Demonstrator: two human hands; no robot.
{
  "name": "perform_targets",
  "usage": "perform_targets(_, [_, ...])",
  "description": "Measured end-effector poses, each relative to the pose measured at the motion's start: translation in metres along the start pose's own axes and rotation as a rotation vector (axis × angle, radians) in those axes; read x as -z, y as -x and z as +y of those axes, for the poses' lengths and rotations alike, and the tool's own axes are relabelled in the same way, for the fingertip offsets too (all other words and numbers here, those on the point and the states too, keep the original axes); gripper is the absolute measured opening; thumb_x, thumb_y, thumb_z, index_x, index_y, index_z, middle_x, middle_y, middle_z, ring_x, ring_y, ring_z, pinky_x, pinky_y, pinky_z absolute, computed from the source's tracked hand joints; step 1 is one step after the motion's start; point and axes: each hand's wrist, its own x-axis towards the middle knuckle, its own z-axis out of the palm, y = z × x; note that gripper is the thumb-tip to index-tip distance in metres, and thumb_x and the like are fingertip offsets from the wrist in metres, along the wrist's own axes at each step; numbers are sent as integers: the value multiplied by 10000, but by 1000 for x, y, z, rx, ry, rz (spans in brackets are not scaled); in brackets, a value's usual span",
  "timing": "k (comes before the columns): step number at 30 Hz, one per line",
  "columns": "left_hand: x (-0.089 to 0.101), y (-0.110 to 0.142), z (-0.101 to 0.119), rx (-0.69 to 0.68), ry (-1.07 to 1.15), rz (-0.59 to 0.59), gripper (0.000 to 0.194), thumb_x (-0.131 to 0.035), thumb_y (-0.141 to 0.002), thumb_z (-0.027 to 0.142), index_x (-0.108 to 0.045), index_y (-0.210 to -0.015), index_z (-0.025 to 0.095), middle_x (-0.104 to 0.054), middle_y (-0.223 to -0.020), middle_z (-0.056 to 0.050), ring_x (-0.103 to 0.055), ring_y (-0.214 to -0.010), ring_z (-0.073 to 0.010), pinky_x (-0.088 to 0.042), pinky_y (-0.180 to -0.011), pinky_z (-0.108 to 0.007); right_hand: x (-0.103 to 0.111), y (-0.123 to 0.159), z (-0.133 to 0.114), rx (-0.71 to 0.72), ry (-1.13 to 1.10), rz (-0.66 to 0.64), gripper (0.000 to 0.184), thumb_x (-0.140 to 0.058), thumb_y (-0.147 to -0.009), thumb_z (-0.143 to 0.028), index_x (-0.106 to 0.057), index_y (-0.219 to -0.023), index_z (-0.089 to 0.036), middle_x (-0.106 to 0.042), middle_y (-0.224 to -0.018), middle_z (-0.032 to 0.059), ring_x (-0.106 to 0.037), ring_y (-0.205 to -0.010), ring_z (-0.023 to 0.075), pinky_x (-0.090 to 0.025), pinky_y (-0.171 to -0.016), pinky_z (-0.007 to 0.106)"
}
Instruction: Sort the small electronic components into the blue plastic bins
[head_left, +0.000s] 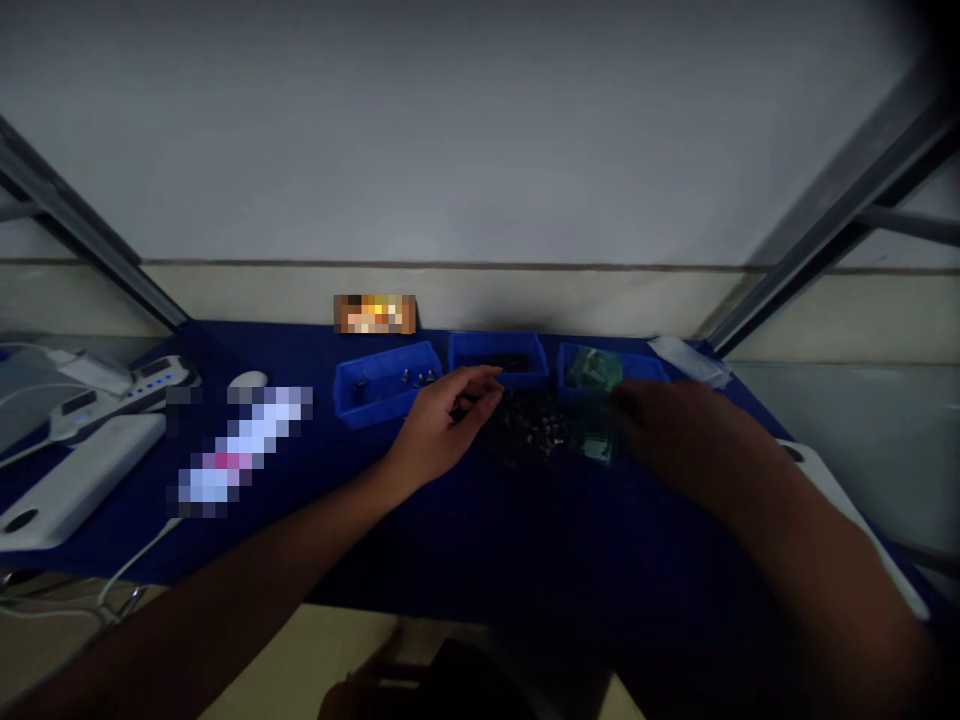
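Note:
My left hand (442,420) hovers at the left side of a loose pile of small dark and shiny parts (536,425). Its fingers are loosely bent, with a gap between forefinger and thumb, and nothing shows in them. To the right of the pile, my right hand (667,430) is smeared by motion, its fingers too blurred to read. Close by its fingertips lies a small greenish clear packet (596,445). Behind the hands stand a left blue bin (386,385) with a few shiny pieces, a middle blue bin (495,347) with dark pieces, and a right blue bin (645,368) holding a greenish plastic bag (595,368).
A blue cloth (480,540) covers the table. At left are a power strip (161,375), a white slab-like device (82,480), a white mouse-shaped object (247,386) and a blurred-out bright item (240,455). Clear plastic (690,362) lies back right. Metal posts (817,220) frame both sides.

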Motion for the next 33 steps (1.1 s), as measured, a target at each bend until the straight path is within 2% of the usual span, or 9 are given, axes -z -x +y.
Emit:
perform_targets(3, [-2,2,-1,-4,23,-26,314,-639,-1029,343,-677,-1327,251,-758,-1188,-76,-730,-1072,-217,-591,-916,-353,17,-10,-10,78,190,-43,91,-661,-862,-295,-742,-827,-272,-690,-663,51,-592,-547,214,-363,-582,351])
perform_targets(5, [-4,3,-1,7,44,-49,315,-642,-1027,342,-680,-1327,254,-757,-1203,-78,-730,-1088,-223,-595,-925,-365,25,-14,-20,99,114,-24,116,-656,-857,-284,-765,-896,-279,-725,-697,40,-642,-582,226,-408,-586,354])
perform_targets(7, [-7,3,-1,27,86,-67,324,-653,-1020,348,-681,-1328,255,-753,-1233,-81,-732,-1100,-229,-599,-933,-375,27,-17,-34,103,-101,-25,139,-648,-871,-283,-774,-930,-280,-757,-739,18,-690,-623,220,-457,-602,345])
perform_targets(12, [-10,1,-3,90,232,-30,314,-715,-974,402,-714,-1241,238,-778,-1180,-75,-748,-1059,-237,-609,-904,-375,-3,-18,-59,18,-614,-165,174,-678,-916,-353,-773,-1026,-256,-799,-826,15,-737,-699,217,-535,-601,309])
perform_targets(16, [-7,-2,-5,151,238,17,223,-745,-948,403,-758,-1065,213,-797,-984,-45,-754,-887,-202,-607,-794,-330,-36,-18,-60,-59,-806,-235,205,-680,-937,-386,-751,-1039,-223,-791,-819,23,-712,-654,197,-540,-588,303])
perform_targets(20, [-5,-6,-7,155,281,31,248,-780,-919,389,-757,-1086,208,-802,-1001,-50,-757,-886,-194,-603,-807,-327,-48,-19,-59,-54,-830,-175,224,-736,-906,-396,-770,-1030,-213,-797,-904,38,-733,-786,203,-552,-693,307])
perform_targets(26, [-6,-7,-10,116,283,53,300,-774,-924,374,-690,-1155,202,-785,-1021,-57,-752,-921,-194,-594,-818,-323,-50,-17,-64,-111,-1055,-239,299,-803,-840,-456,-748,-982,-199,-781,-854,37,-713,-740,189,-564,-695,311])
perform_targets(29, [-7,-5,-8,104,257,53,320,-765,-934,358,-665,-1199,207,-769,-1018,-54,-747,-935,-196,-592,-828,-321,-52,-16,-64,-153,-1075,-245,344,-828,-810,-489,-743,-960,-191,-779,-853,45,-708,-731,190,-558,-681,307])
perform_targets(33, [-9,-2,-4,62,172,149,356,-772,-934,334,-653,-1254,231,-737,-1156,-75,-724,-1070,-213,-591,-904,-332,-53,-16,-64,-225,-995,-100,294,-825,-808,-453,-739,-918,-194,-760,-807,40,-689,-705,191,-531,-633,300])
